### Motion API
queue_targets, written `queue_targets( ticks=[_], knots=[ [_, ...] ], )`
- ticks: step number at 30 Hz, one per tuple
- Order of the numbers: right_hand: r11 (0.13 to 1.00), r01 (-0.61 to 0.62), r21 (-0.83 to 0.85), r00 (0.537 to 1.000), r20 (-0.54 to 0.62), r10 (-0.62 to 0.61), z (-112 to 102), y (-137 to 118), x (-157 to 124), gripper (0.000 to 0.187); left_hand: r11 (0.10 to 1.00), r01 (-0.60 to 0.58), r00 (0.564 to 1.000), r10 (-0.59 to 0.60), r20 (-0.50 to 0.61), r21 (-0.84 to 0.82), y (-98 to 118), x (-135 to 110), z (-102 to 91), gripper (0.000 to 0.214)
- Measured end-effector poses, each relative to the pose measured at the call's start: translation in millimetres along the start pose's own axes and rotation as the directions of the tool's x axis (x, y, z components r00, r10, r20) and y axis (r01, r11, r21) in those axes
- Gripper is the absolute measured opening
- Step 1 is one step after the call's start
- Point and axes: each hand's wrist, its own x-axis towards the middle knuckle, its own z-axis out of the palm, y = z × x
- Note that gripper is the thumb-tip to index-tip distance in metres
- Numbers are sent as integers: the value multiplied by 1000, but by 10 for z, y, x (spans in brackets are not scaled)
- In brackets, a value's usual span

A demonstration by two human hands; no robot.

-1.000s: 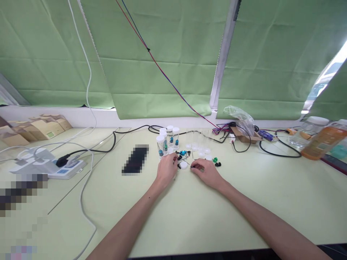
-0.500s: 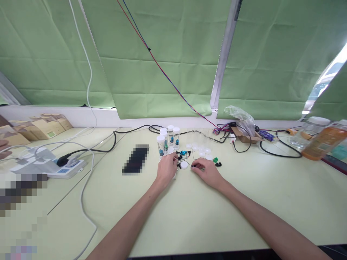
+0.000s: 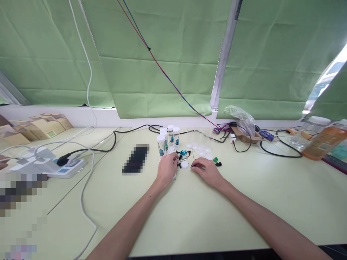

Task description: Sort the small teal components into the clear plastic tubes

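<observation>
My left hand [image 3: 167, 168] rests on the pale green table [image 3: 189, 216] with its fingers curled over small black parts; what it grips is too small to name. My right hand [image 3: 206, 171] lies just to its right, thumb and forefinger pinched on a small dark component [image 3: 193, 166]. A white cap [image 3: 184, 164] lies between the two hands. Just beyond the left hand stand several clear vials with white caps [image 3: 168, 139], holding blue and green pieces. Loose white caps [image 3: 200, 149], a green piece [image 3: 215, 159] and a black piece [image 3: 218, 164] lie beyond the right hand.
A blurred-out black flat object [image 3: 135, 159] lies left of the hands. A power strip [image 3: 54, 167] with white and black cables sits far left near brown cartons [image 3: 35, 128]. At back right are a cardboard box with plastic wrap [image 3: 244, 124], tangled wires, a jar [image 3: 309, 131] and an orange bottle [image 3: 324, 141].
Both hands stay in place with only slight finger shifts. Part of another person's hand showed at the far left edge half a second ago and now sits lower.
</observation>
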Motion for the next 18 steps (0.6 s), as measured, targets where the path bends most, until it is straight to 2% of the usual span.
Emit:
queue_targets(
  ticks=[5, 9, 14, 18],
  knots=[
    [1000, 21, 19, 1000, -20, -20, -11, -16, 3, 7, 997, -37, 998, 33, -56, -69, 61, -10, -51, 17],
    [998, 56, 34, 996, -71, -53, -30, -41, 10, 8, 963, -216, 975, 203, -93, -162, 165, -54, -74, 18],
    [995, 90, 41, 990, -116, -84, -26, -43, 13, 7, 897, -370, 924, 382, 3, -242, 270, -140, -52, 22],
    [994, 93, 49, 991, -100, -88, -9, -31, 6, 7, 892, -396, 908, 415, 51, -219, 281, -167, -24, 20]
  ],
)
